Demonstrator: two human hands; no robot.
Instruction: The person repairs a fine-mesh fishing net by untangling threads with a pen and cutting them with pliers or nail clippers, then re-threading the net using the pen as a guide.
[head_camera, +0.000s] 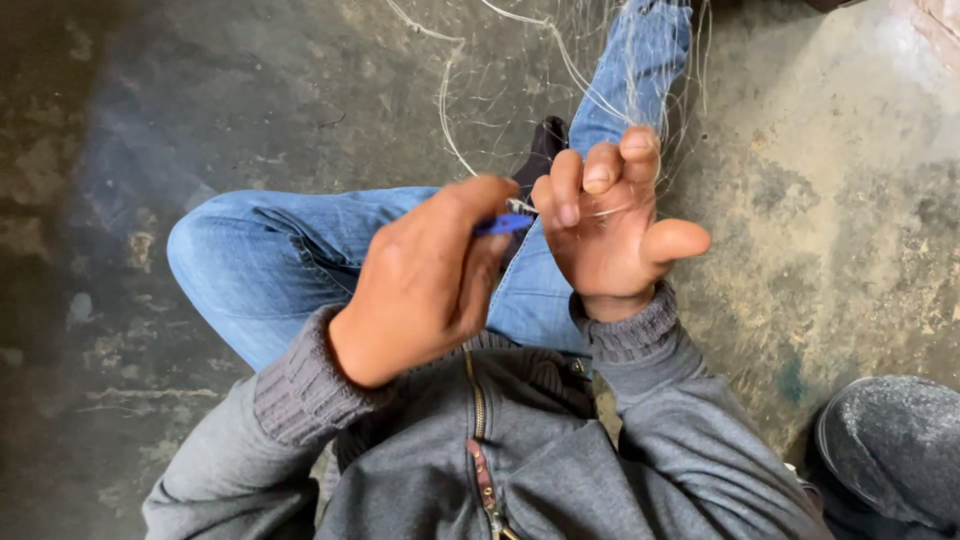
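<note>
A stained, patchy concrete floor (840, 200) lies under a seated person in blue jeans (270, 260) and a grey zip jacket (500, 450), one leg stretched ahead. Across that leg and the floor spreads a pale fishing net (520, 90) of thin, near-clear line: light, limp and slippery by the look of it, easy to snag, best taken by pinching a few strands together. The right hand (610, 220) curls its fingers around some strands, thumb stuck out free. The left hand (430, 280) is closed around a small blue tool (503, 224) (only its tip shows), touching the net beside the right fingers.
</note>
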